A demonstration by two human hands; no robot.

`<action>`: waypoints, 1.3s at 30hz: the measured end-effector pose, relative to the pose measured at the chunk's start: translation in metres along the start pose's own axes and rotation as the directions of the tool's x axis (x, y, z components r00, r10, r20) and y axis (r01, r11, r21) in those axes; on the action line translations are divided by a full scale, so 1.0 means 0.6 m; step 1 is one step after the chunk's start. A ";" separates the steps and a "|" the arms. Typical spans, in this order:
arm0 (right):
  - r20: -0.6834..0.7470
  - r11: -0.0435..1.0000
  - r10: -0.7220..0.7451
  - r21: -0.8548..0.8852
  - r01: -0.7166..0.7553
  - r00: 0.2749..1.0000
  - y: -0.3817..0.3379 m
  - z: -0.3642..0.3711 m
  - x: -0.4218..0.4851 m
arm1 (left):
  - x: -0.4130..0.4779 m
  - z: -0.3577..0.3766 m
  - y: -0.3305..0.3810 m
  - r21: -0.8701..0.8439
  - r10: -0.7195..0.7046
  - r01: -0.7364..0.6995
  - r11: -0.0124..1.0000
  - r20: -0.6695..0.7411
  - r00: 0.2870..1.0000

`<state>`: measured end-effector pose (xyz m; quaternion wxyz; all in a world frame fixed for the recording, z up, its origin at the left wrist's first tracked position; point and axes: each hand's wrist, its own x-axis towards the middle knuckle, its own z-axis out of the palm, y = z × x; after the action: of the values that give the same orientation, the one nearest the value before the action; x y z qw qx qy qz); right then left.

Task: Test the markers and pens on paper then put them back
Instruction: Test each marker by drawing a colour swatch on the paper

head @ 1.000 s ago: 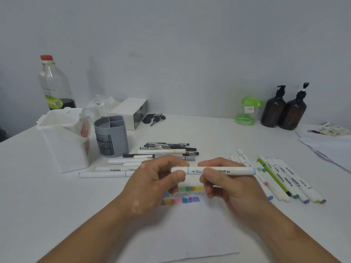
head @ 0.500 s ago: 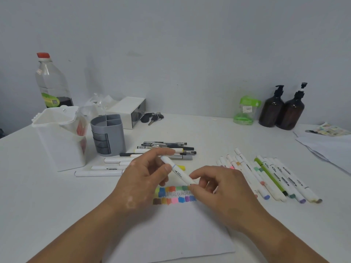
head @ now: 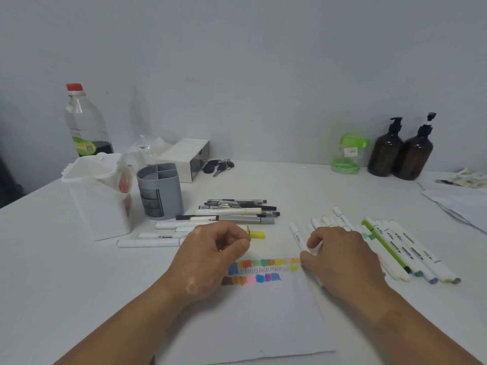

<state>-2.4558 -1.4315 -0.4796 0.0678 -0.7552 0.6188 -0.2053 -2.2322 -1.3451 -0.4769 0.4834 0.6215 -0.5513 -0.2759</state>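
A white sheet of paper (head: 250,325) lies in front of me, with rows of colour swatches (head: 263,270) along its top edge. My right hand (head: 342,259) holds a white marker (head: 297,237) near its lower end, slanting down toward the right end of the swatches; the tip is hidden by my fingers. My left hand (head: 208,262) rests on the paper's top left corner with thumb and fingers curled closed; I cannot see anything inside it. Several white markers (head: 400,248) lie in a row on the right. More white markers (head: 158,242), a yellow marker (head: 257,234) and several dark pens (head: 237,209) lie behind my left hand.
A grey divided pen holder (head: 160,191) and a white container (head: 97,196) stand at the left, with a clear bottle (head: 84,122) behind them. A white box (head: 184,156), keys (head: 218,164), a green item (head: 347,154), two brown pump bottles (head: 400,151) and loose papers (head: 461,201) sit further back.
Both hands held the marker level a second ago. My left hand has let go and curled shut, and my right hand has tilted the marker and carried it right, to the swatches' end.
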 end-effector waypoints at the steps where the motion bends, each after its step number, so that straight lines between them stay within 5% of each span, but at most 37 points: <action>1: -0.014 1.000 0.006 -0.010 -0.006 1.000 0.002 0.001 0.001 | 0.000 -0.002 0.000 0.031 0.012 -0.012 0.999 -0.003 1.000; 7: -0.033 1.000 0.010 0.001 -0.010 0.999 0.013 -0.001 0.000 | 0.008 -0.051 -0.010 0.313 0.111 -0.049 0.948 -0.182 0.977; 14: -0.052 0.970 -0.051 0.235 0.062 0.997 -0.001 -0.007 -0.013 | 0.015 -0.127 -0.049 0.819 0.150 0.032 0.573 -0.143 0.978; 22: -0.031 0.952 -0.100 0.288 0.105 0.994 -0.003 -0.009 -0.019 | 0.014 -0.132 -0.053 0.881 0.063 0.016 0.472 -0.052 0.997; 27: -0.019 0.935 -0.114 0.337 0.113 0.993 -0.006 -0.010 -0.026 | 0.010 -0.127 -0.035 0.858 0.016 -0.015 0.513 0.008 1.000; 30: -0.003 0.911 -0.147 0.389 0.137 0.989 -0.010 -0.013 -0.030 | 0.015 -0.118 0.008 0.686 0.067 -0.033 0.727 -0.022 0.998; 33: 0.036 0.868 -0.230 0.460 0.189 0.972 -0.020 -0.018 -0.039 | 0.017 -0.089 0.053 0.055 -0.087 0.085 0.995 0.040 0.995; 35: 0.048 0.823 -0.288 0.523 0.222 0.956 -0.026 -0.020 -0.046 | 0.015 -0.062 0.066 -0.293 -0.141 0.171 0.941 0.122 0.982; 39: 0.173 0.770 -0.352 0.612 0.179 0.920 -0.035 -0.022 -0.052 | 0.019 -0.011 0.051 -0.642 -0.152 0.241 0.728 0.191 0.970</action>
<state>-2.4466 -1.3949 -0.4673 0.3527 -0.7988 0.3952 -0.2853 -2.2366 -1.3517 -0.4445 0.6042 0.4467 -0.3783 -0.5407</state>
